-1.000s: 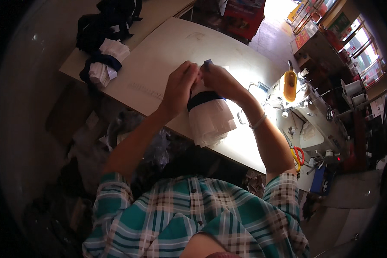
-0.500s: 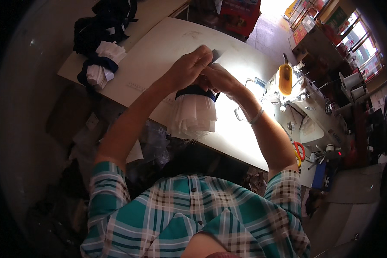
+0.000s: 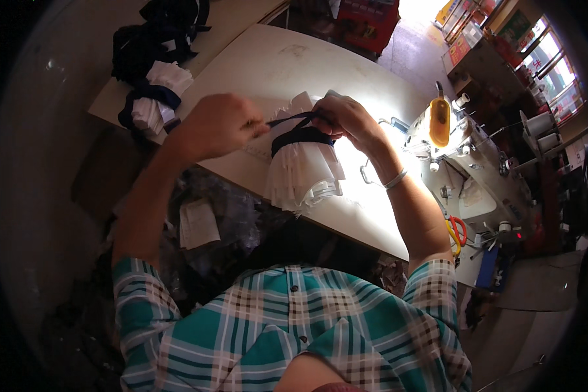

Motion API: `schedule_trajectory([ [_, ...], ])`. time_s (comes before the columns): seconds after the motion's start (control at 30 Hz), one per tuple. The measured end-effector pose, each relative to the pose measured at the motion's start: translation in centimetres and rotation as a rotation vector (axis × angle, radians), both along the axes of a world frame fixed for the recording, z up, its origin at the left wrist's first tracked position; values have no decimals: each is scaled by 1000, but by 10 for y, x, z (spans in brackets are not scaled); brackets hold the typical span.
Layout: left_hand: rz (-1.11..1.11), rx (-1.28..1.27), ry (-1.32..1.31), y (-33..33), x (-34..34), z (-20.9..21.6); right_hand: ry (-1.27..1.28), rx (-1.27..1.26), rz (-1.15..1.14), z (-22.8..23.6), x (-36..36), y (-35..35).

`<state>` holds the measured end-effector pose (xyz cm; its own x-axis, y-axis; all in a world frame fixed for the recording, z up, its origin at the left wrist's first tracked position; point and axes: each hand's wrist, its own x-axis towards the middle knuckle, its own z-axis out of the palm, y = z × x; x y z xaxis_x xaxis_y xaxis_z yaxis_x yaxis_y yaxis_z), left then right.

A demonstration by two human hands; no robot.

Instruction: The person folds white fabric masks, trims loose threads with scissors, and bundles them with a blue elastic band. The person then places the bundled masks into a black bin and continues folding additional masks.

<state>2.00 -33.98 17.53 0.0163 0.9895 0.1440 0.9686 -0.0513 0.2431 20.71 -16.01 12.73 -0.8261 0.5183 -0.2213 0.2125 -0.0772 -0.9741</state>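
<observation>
At the near edge of the table (image 3: 346,68), a white bundle (image 3: 304,170) is set, its long axis running front to back, its flared end pointed at the person. By the left hand (image 3: 219,127) and right hand (image 3: 349,121), both clenched, the dark band (image 3: 300,136) wrapped around the bundle is grasped, one strip stretched between them.

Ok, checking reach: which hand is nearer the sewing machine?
Right. The right hand is left of the sewing machine; the left hand is farther left, past the bundle.
</observation>
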Motion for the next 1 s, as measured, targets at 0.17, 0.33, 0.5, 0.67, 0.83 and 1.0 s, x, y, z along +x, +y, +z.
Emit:
schedule_trajectory([
  [0.17,-46,400,-200,36,29,-47,-77,140,64,11,-11,-12],
  [0.33,-30,465,-333,51,42,-67,-43,73,8,1,-6,-7],
  [0.5,171,298,-604,51,40,-68,207,313,-45,-9,8,-19],
  [0.67,171,-74,-1187,66,13,-88,215,1260,-89,-30,10,-45],
  [0.83,166,-151,-1180,59,17,-63,86,1468,-134,-27,10,-56],
  [1.0,90,-251,-1091,59,17,-51,202,1363,-167,-28,3,-56],
])
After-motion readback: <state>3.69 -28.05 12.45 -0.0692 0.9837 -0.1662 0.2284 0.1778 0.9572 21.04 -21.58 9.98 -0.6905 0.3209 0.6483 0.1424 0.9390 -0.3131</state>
